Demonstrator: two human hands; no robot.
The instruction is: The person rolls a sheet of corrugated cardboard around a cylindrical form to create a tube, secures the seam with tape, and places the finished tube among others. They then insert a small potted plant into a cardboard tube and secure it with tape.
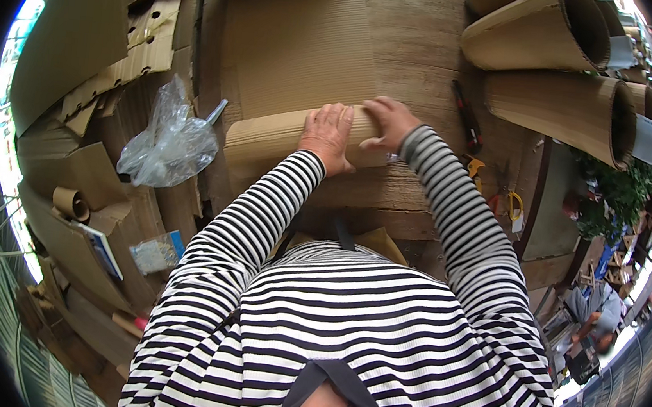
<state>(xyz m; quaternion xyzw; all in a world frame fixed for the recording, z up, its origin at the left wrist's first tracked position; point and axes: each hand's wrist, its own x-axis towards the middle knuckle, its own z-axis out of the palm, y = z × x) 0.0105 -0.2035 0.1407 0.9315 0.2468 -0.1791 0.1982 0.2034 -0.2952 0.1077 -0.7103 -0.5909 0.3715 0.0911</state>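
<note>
The cardboard roll (266, 136) runs left to right. Left hand (328, 135) rests unclenched on it; right hand (390, 122) loosely cups its right end.

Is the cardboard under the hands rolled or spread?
Partly rolled: the cardboard curls at its near end, under the left hand; its middle lies flat.

Open tabletop (416, 39) right of cardboard sheet (301, 52); black-red tool (467, 119), rolls (547, 105) beyond; plastic bag (171, 144) left.
</note>
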